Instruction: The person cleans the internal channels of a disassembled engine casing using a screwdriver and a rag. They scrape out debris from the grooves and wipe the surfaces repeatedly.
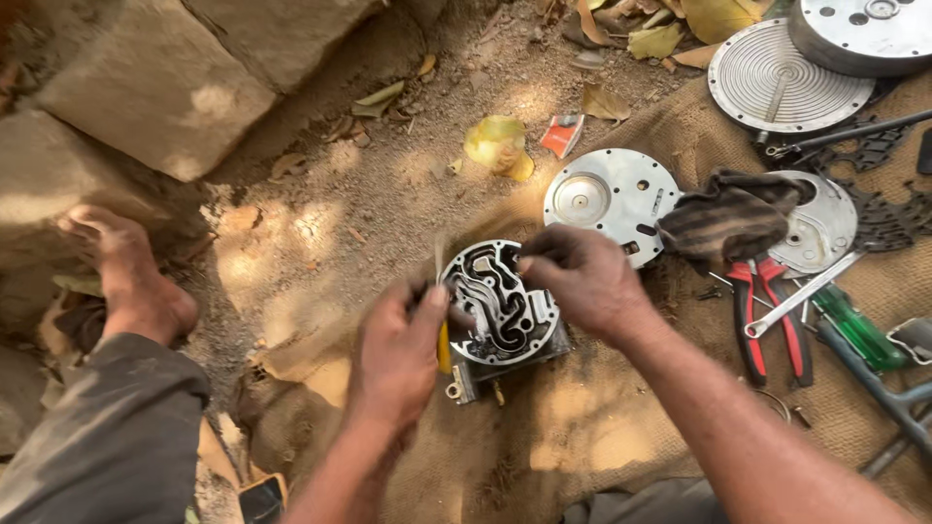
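Head view, looking straight down: a round metal valve body with winding channels cut into its upturned face rests on burlap sacking spread over the dirt. Its channelled face points up at the camera, tipped a little toward the upper left. Being round, it has no clear long axis; a squarer metal block under it juts out toward the lower right.

The left hand is at the valve body's lower-left edge, fingers closed around a yellow-handled tool whose handle runs roughly up and down. Its thin shaft rises past the rim as a blur, so where the tip touches I cannot tell. The right hand comes in from the valve body's right and lies over its upper-right rim, fingertips bunched together on the edge as if pinching something small; what, if anything, is hidden. Both hands touch or nearly touch the part.

Just right of the valve body, beyond the right hand, lie a flat round silver plate and a dark striped rag. Farther right are red-handled pliers and a green-handled screwdriver. Well to the valve body's left, a bare foot rests on the ground by stone blocks.
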